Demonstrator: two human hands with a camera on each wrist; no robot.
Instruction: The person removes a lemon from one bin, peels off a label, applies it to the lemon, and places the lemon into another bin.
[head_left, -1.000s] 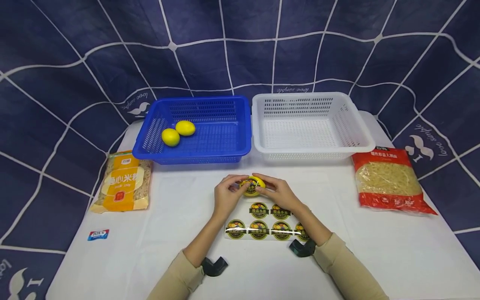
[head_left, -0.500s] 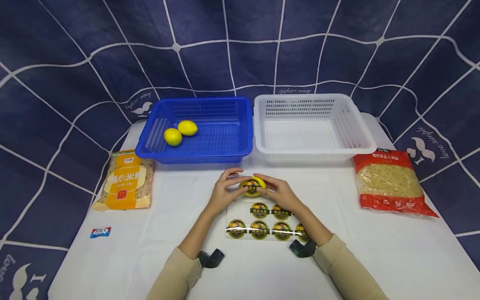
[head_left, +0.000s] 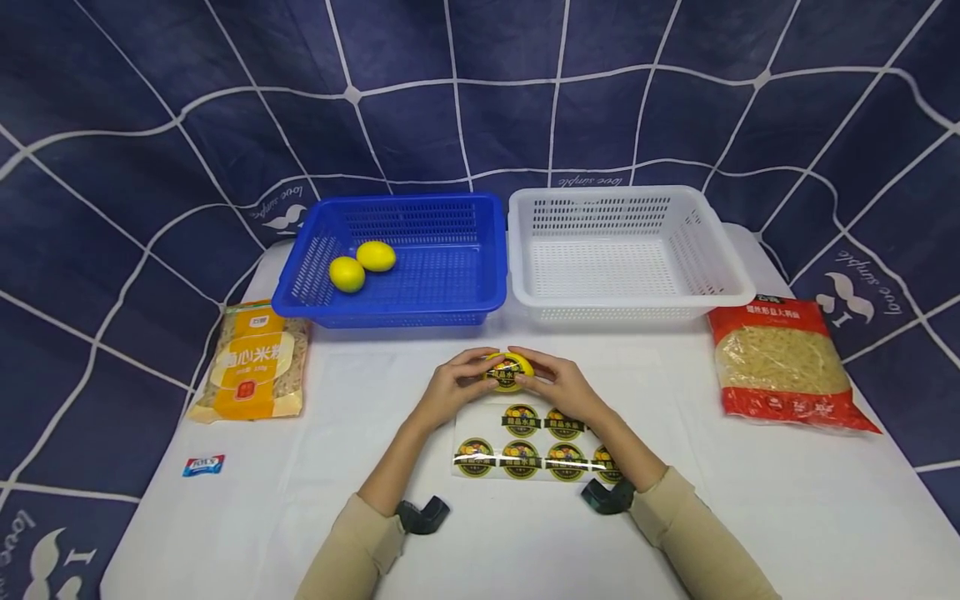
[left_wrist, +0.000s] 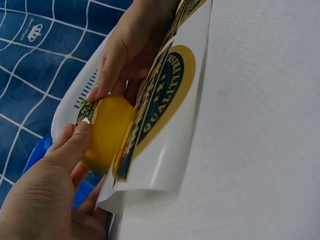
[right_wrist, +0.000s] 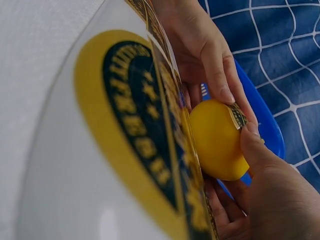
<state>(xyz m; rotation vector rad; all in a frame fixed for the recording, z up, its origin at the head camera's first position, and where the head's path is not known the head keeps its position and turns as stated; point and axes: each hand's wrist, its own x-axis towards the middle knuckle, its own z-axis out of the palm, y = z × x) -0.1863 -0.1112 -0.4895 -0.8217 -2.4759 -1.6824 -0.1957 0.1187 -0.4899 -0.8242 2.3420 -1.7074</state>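
Observation:
Both hands hold a yellow lemon (left_wrist: 110, 135) between them, above the far edge of a sticker sheet. My left hand (head_left: 447, 392) grips its left end, fingers over the top and thumb at the front. On the other end, my right hand (head_left: 566, 390) pinches it between thumb and fingers. A round black-and-gold sticker (head_left: 506, 377) faces me on the lemon; in the right wrist view its edge stands beside the right thumb (right_wrist: 257, 147). The sticker sheet (head_left: 477, 423) lies below with several round labels, partly covered by the right forearm.
Behind stand a blue basket (head_left: 405, 320) holding two lemons (head_left: 376, 256) and a white basket (head_left: 630, 302). An orange noodle bag (head_left: 251, 362) and a small wrapped sweet (head_left: 202, 465) lie left; a red noodle bag (head_left: 783, 362) lies right.
The left fingers, spread wider half a second ago, have come down onto the lemon again. My right hand keeps its hold, and the sticker still faces me.

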